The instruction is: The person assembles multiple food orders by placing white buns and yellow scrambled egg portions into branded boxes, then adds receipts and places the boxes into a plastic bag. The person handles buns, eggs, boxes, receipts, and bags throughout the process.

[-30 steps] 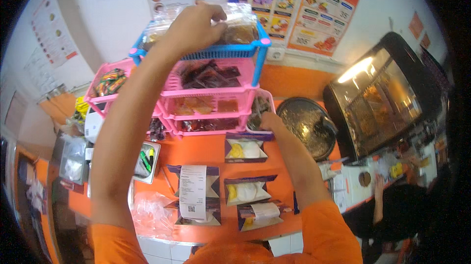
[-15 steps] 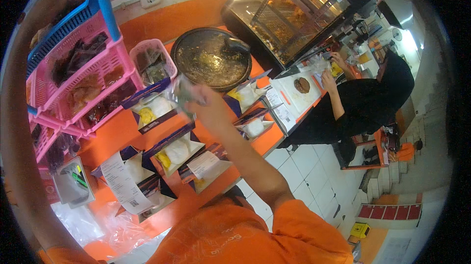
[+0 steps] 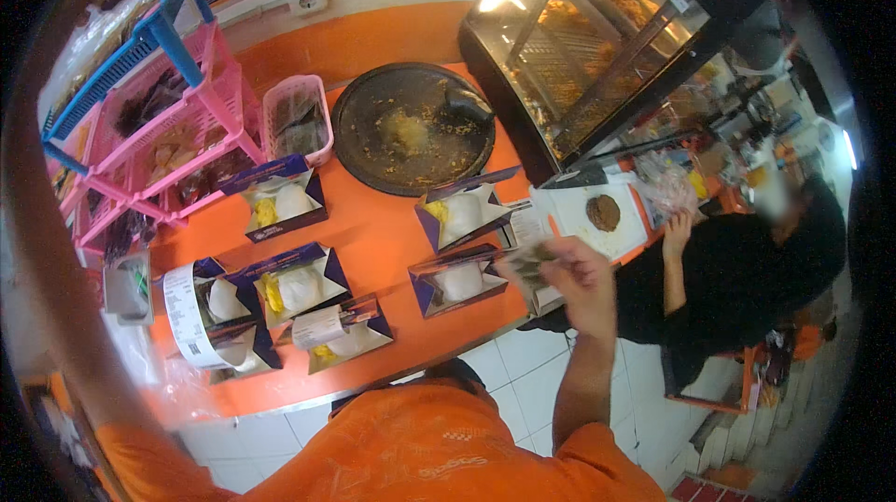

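Between the fingers and thumb of my right hand (image 3: 581, 280) is a small clear plastic packet (image 3: 530, 267) with dark greenish contents. It is at the right end of an open dark-blue food box (image 3: 459, 284) holding a white rounded mound. Just behind stands another open box (image 3: 461, 218) with a white mound and something yellow. Several more open boxes (image 3: 297, 287) are at the left, some with white slips over them. My left arm (image 3: 58, 250) rises along the left rim past the pink tiered basket rack (image 3: 182, 157); its hand does not show.
Behind the boxes lie a large dark stone mortar (image 3: 411, 129) and a pink basket (image 3: 297, 119) of dark packets. A lit glass food warmer (image 3: 597, 45) stands at the back right. A co-worker in black (image 3: 747, 259) is at the white board (image 3: 597, 222). A metal tray (image 3: 128, 289) sits left.
My right hand has moved right and nearer with the packet, from the back left box to the front right box. The view has shifted, and my left hand has dropped out of sight.
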